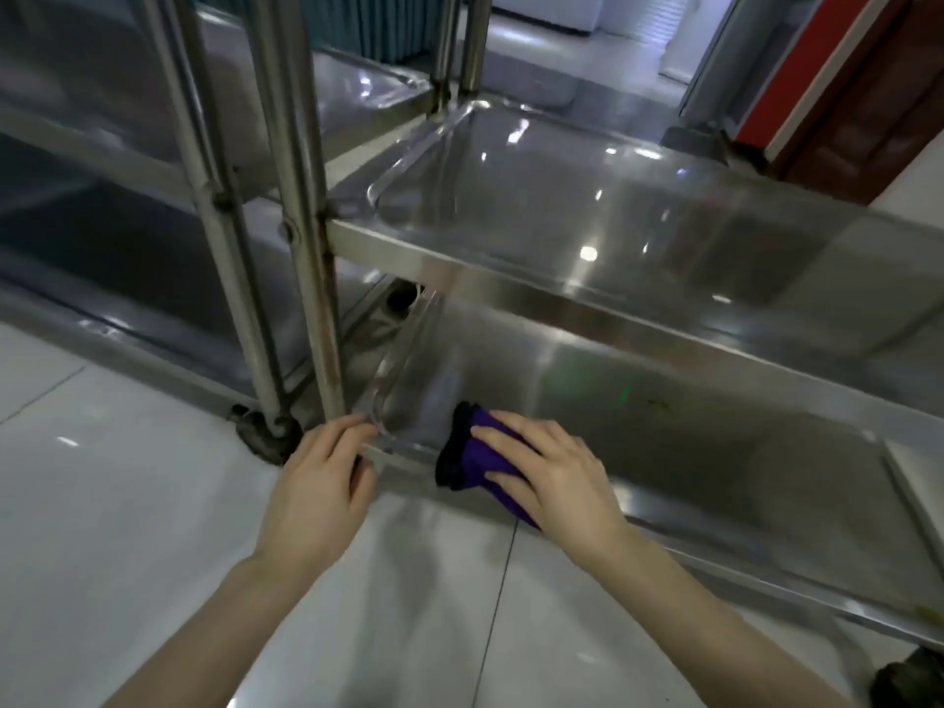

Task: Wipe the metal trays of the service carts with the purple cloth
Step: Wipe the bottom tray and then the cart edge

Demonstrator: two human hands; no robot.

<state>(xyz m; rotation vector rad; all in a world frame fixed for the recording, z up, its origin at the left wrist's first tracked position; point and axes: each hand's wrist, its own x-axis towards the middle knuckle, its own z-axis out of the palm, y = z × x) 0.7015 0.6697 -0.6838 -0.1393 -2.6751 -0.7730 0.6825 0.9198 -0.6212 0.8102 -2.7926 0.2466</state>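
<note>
carts [562,293]: two, side by side, one caster [265,436] near your left hand [316,482].
it curls round bottom tray [715,452] corner rim; your right hand [557,477] presses one purple cloth [480,454] flat, fingers spread, inside that tray.

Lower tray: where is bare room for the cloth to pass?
The lower tray is bare right of the purple cloth, between its near rim and the middle tray. The left corner is crowded: left hand grips the rim beside the posts, right hand presses the cloth.

left hand [324,477] with fingers curled, thumb tucked under, right hand [554,470] flat, palm down, fingers spread
</note>
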